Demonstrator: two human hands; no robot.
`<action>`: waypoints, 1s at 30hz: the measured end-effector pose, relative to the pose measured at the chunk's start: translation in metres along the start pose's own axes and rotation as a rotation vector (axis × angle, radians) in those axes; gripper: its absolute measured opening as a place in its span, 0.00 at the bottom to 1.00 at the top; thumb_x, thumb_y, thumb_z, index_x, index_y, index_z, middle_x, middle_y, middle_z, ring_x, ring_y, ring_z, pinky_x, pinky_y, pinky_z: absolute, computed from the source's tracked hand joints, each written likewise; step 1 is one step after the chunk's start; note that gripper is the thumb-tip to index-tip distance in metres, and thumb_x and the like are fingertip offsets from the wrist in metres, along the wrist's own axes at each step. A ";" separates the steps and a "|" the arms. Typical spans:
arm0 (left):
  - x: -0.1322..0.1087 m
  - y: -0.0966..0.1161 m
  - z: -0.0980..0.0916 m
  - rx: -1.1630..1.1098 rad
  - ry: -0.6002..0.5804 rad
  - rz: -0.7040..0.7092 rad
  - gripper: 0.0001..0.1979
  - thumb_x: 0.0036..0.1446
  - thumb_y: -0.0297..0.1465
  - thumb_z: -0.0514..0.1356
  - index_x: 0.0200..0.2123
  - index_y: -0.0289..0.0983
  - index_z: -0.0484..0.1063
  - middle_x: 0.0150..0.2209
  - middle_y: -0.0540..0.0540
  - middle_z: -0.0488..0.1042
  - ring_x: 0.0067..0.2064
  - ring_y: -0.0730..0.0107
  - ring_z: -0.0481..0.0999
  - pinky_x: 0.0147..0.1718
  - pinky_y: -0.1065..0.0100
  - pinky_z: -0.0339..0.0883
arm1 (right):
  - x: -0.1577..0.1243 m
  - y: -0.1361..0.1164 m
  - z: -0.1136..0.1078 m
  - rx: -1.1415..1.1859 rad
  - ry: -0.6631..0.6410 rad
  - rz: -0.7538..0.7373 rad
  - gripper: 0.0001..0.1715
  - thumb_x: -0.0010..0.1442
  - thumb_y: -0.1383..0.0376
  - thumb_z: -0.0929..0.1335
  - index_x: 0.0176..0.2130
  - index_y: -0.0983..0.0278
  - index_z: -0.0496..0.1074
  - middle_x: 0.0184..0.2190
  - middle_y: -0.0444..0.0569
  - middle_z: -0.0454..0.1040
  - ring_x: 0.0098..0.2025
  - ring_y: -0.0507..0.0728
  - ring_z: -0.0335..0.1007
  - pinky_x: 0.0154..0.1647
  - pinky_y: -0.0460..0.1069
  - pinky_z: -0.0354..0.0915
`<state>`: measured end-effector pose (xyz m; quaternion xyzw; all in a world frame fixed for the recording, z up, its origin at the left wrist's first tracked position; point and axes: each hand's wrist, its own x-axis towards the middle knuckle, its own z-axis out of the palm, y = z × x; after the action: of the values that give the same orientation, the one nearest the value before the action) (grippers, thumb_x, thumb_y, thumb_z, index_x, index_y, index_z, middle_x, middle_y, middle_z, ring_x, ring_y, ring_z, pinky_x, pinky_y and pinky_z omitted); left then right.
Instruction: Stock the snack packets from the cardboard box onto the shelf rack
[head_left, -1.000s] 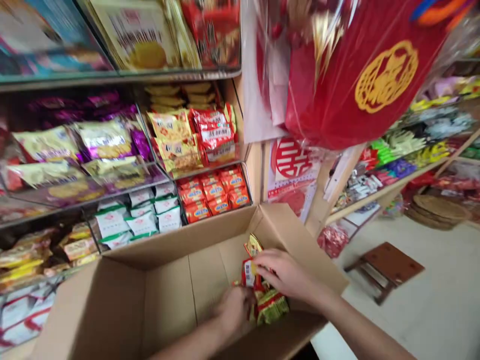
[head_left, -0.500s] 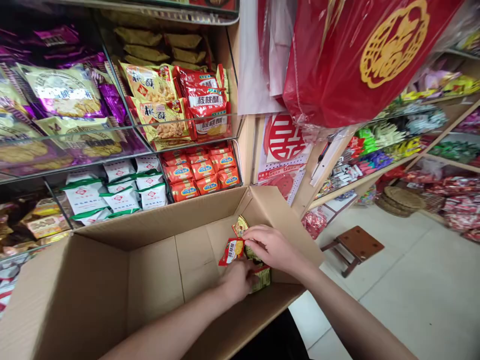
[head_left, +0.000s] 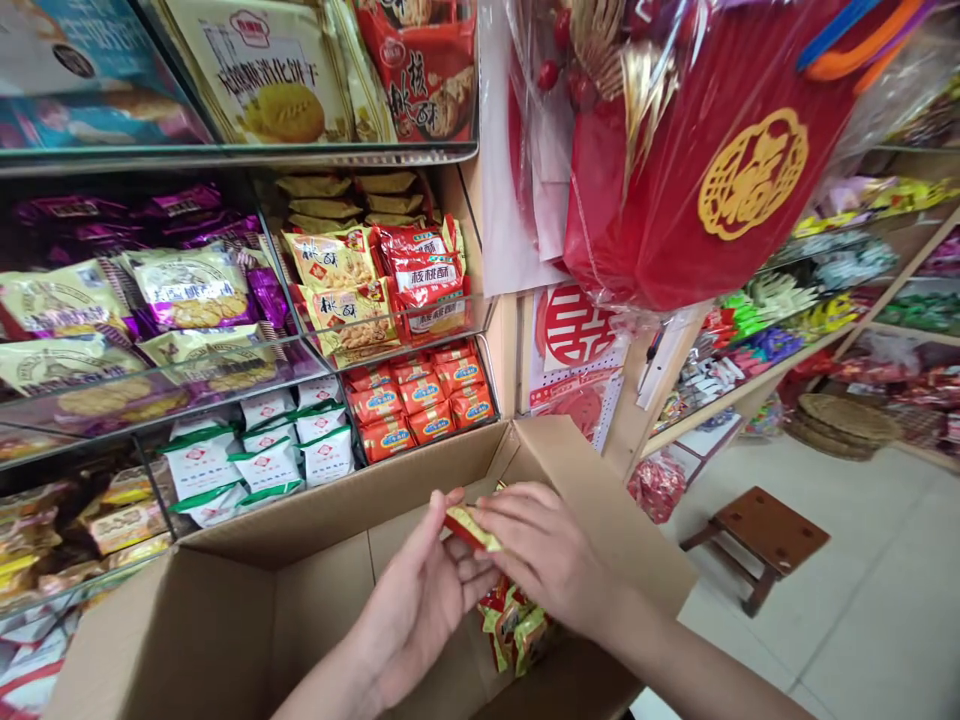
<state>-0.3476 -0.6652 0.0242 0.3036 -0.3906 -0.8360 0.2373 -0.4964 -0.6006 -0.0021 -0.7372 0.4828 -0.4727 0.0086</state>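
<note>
Above the open cardboard box (head_left: 225, 600), my right hand (head_left: 555, 555) grips a small red and yellow snack packet (head_left: 471, 527) with its fingers over the top. My left hand (head_left: 416, 610) is turned palm up under and beside the same packet, its thumb at the packet's near end and its fingers curled below. Part of the packet is hidden by the fingers. Beneath my right hand, several more red and yellow snack packets (head_left: 514, 630) lie in a heap at the right end of the box.
Behind the box, a shelf holds yellow walnut-cookie packs (head_left: 349, 315), red packs (head_left: 426, 280), orange-red packets (head_left: 427, 395) and white-green packets (head_left: 330, 455). A red wrapped bag (head_left: 675, 200) hangs at the upper right. On the floor to the right stands a brown stool (head_left: 769, 535).
Both hands have come up from the packets at the box's right end, now with one packet between them. My left hand has turned palm up. The view has tilted upward.
</note>
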 end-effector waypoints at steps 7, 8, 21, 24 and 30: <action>-0.010 0.018 -0.004 0.014 0.051 0.197 0.30 0.54 0.27 0.59 0.57 0.53 0.52 0.46 0.50 0.72 0.46 0.69 0.73 0.44 0.67 0.66 | 0.001 -0.004 0.010 0.425 0.166 0.421 0.32 0.55 0.63 0.65 0.58 0.57 0.54 0.58 0.53 0.56 0.58 0.61 0.54 0.56 0.59 0.57; -0.010 0.019 -0.004 0.018 0.043 0.202 0.31 0.53 0.28 0.59 0.57 0.53 0.52 0.47 0.50 0.72 0.46 0.67 0.73 0.44 0.66 0.66 | 0.003 -0.002 0.012 0.549 0.170 0.535 0.31 0.56 0.60 0.65 0.58 0.58 0.54 0.56 0.54 0.60 0.54 0.60 0.60 0.52 0.57 0.61; -0.013 0.029 -0.012 0.053 0.092 0.473 0.43 0.41 0.32 0.68 0.57 0.47 0.48 0.46 0.43 0.75 0.50 0.59 0.71 0.45 0.65 0.66 | 0.031 -0.010 0.000 0.781 -0.013 0.530 0.17 0.53 0.63 0.68 0.45 0.59 0.65 0.41 0.48 0.73 0.43 0.56 0.70 0.45 0.50 0.66; -0.021 0.048 -0.011 0.216 0.293 0.635 0.37 0.42 0.38 0.66 0.55 0.47 0.53 0.45 0.44 0.75 0.46 0.61 0.74 0.37 0.68 0.69 | 0.068 -0.015 -0.026 0.472 0.249 0.375 0.15 0.53 0.64 0.68 0.42 0.59 0.65 0.37 0.47 0.73 0.40 0.55 0.70 0.40 0.49 0.68; -0.024 0.059 -0.021 0.295 0.371 0.672 0.32 0.41 0.38 0.66 0.49 0.42 0.58 0.35 0.48 0.76 0.30 0.68 0.76 0.30 0.70 0.68 | 0.199 0.004 -0.056 0.085 0.649 -0.215 0.15 0.55 0.68 0.67 0.43 0.59 0.63 0.44 0.47 0.70 0.47 0.54 0.67 0.49 0.51 0.63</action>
<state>-0.3069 -0.6950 0.0684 0.3355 -0.5343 -0.5781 0.5175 -0.5207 -0.7215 0.1643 -0.5941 0.3600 -0.7003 -0.1646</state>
